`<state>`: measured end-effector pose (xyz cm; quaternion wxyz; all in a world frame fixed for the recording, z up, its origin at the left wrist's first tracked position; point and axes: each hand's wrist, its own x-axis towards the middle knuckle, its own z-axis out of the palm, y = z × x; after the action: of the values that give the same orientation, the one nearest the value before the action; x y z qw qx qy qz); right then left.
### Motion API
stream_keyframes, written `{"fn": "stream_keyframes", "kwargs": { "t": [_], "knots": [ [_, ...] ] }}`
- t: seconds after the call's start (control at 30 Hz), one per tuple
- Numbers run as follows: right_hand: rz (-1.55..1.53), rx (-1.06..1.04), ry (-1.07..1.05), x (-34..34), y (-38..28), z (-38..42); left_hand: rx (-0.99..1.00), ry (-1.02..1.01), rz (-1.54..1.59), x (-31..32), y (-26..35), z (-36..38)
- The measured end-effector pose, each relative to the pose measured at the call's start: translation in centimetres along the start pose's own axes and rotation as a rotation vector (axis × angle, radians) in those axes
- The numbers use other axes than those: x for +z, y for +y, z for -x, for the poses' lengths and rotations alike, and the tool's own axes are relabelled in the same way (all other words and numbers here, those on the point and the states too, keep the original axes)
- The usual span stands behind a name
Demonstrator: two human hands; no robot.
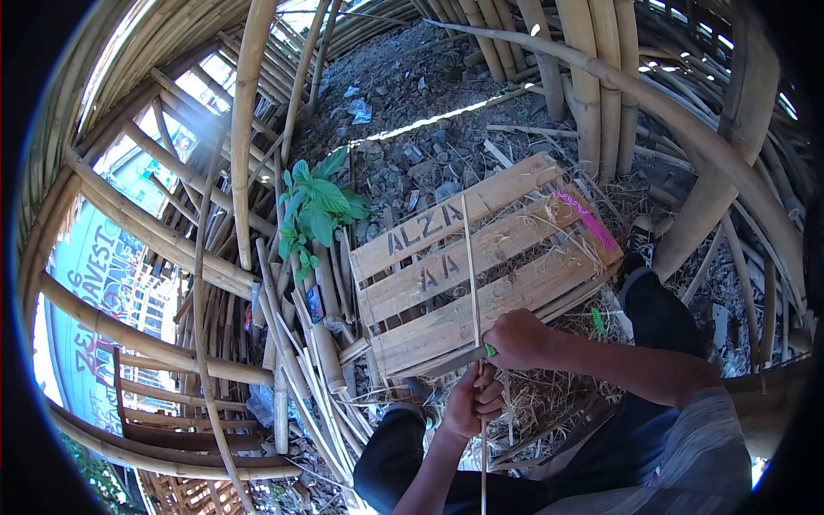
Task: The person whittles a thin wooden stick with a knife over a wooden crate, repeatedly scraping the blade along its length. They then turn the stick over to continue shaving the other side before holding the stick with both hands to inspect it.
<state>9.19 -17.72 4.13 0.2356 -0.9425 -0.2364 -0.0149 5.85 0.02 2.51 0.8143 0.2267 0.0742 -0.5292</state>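
Sleeve (pixel 705 442), knife (pixel 457 361) in right hand (pixel 520 338) (crate edge (pixel 395 369) beside)

Rough, matt pale wood with visible grain makes up the slatted crate (pixel 481 283) at centre. Smooth, faintly glossy bamboo poles (pixel 246 129) stand at eleven o'clock. The knife blade (pixel 455 362) looks like dull metal. Toward four o'clock, the sleeve (pixel 704 438) is soft matt cloth; rough, dry straw (pixel 545 386) lies nearer the centre.

Sunlit bamboo-pole walls (pixel 245 129) around a stony dirt floor (pixel 403 112).
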Motion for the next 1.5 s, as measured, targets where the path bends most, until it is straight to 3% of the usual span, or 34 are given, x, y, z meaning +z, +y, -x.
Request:
{"fn": "stream_keyframes", "kwargs": {
  "t": [0.03, 0.1, 0.2, 0.27, 0.4, 0.5, 0.6, 0.63, 0.7, 0.73, 0.8, 0.9, 0.97, 1.03, 1.07, 1.13, 1.2, 1.33, 1.4, 1.47, 1.5],
  "knots": [
    [0.046, -0.014, 0.008, -0.1, 0.0, 0.0, -0.022, -0.029, 0.029, 0.0, -0.1, 0.0],
    [-0.027, 0.273, 0.062, -0.8, 1.7, -1.0, -0.044, -0.052, 0.059, 0.2, -0.4, 0.3],
    [0.069, 0.457, 0.196, -2.8, 6.1, -2.0, -0.129, -0.105, 0.192, 1.9, -1.8, 0.4],
    [0.017, 0.432, 0.232, -3.1, 6.7, -1.9, -0.134, -0.108, 0.157, 2.0, -1.8, 0.3],
    [0.010, 0.081, -0.030, -1.2, 0.9, 0.2, -0.126, -0.105, 0.159, 0.7, -0.6, 0.3],
    [-0.043, -0.039, 0.061, -1.4, 0.7, 0.7, -0.128, -0.119, 0.131, 0.9, -0.5, 1.3],
    [-0.011, 0.471, 0.222, -4.6, 5.2, -1.3, -0.078, -0.135, 0.091, 2.0, -1.1, 1.9],
    [-0.001, 0.473, 0.229, -4.5, 5.7, -1.2, -0.080, -0.147, 0.087, 2.0, -1.6, 1.7],
    [-0.028, 0.329, 0.287, -4.5, 6.1, -1.3, -0.084, -0.209, 0.172, 1.8, -2.0, 1.4],
    [-0.047, 0.263, 0.160, -3.6, 5.1, -0.8, -0.082, -0.213, 0.188, 1.8, -1.8, 1.3],
    [-0.015, -0.001, 0.161, -1.7, 1.8, 0.3, -0.068, -0.177, 0.155, 1.7, -1.5, 0.9],
    [0.040, -0.114, 0.052, -1.8, -0.1, 1.1, -0.060, -0.117, 0.105, 2.2, -2.0, 1.7],
    [-0.044, -0.016, 0.138, -2.1, 2.9, 0.2, -0.054, -0.050, -0.002, 3.1, -2.3, 2.1],
    [0.081, 0.365, 0.269, -3.4, 5.8, -0.7, -0.075, -0.083, 0.026, 2.8, -3.1, 2.1],
    [0.090, 0.366, 0.275, -3.5, 5.6, -0.7, -0.076, -0.072, 0.061, 3.0, -3.4, 2.1],
    [-0.074, 0.281, 0.133, -2.7, 4.4, -0.3, -0.063, -0.134, 0.154, 2.8, -3.2, 1.9],
    [-0.059, -0.049, 0.032, -1.6, 1.1, 0.8, -0.035, -0.165, 0.209, 2.0, -2.0, 1.8],
    [-0.062, -0.129, 0.053, -0.5, -0.4, 1.3, -0.024, -0.131, 0.172, 2.5, -1.4, 2.6],
    [-0.206, 0.397, 0.045, -2.8, 2.0, -0.5, -0.074, -0.096, 0.103, 3.1, -2.6, 2.4],
    [0.033, 0.388, 0.337, -4.5, 5.4, -1.1, -0.119, -0.033, 0.053, 3.5, -3.9, 2.1],
    [0.042, 0.388, 0.342, -4.4, 5.6, -1.0, -0.136, -0.004, 0.043, 3.6, -4.3, 1.8]
  ]
}}
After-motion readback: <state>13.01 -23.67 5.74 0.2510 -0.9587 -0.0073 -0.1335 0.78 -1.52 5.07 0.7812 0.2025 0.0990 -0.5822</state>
